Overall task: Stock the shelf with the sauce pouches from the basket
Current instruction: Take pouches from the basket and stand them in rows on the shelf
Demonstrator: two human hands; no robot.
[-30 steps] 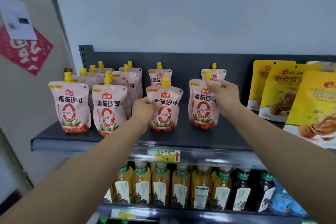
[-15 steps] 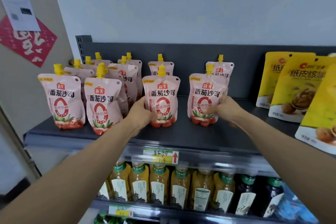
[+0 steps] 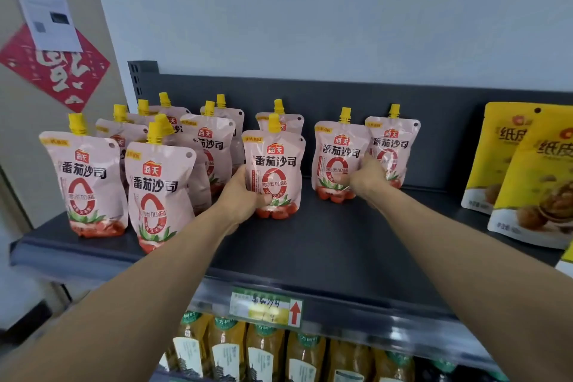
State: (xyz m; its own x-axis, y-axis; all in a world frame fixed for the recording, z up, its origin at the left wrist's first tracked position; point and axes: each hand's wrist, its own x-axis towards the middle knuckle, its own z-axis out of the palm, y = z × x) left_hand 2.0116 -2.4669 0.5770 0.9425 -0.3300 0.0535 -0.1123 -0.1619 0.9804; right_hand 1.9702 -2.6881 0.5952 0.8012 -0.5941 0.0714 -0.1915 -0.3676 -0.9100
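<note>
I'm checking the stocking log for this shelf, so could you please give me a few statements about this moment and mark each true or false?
1. The left hand grips a sauce pouch standing on the shelf. True.
2. The right hand is holding a yellow bag. False: it is on another pink pouch.
3. The pouches have yellow caps. True.
4. The walnut bags sit left of the pouches. False: they sit right.
5. Bottles fill the shelf below. True.
</note>
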